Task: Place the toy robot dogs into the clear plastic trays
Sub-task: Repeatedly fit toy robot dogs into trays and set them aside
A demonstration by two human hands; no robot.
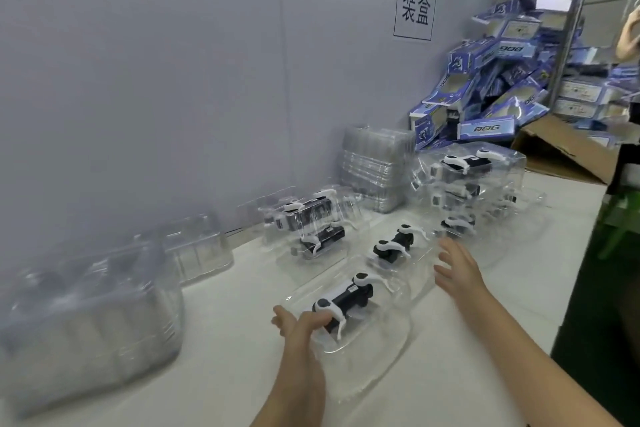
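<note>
Our left hand grips the near end of a dog lying in its tray at lower centre. The dog's long axis runs toward the upper right. Our right hand, fingers spread, hovers beside a second dog.

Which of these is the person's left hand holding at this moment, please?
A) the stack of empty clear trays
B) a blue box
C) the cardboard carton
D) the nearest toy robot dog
D: the left hand has its fingers curled over one end of the nearest toy robot dog, which lies in a clear plastic tray; the right hand is open, farther back.
</note>
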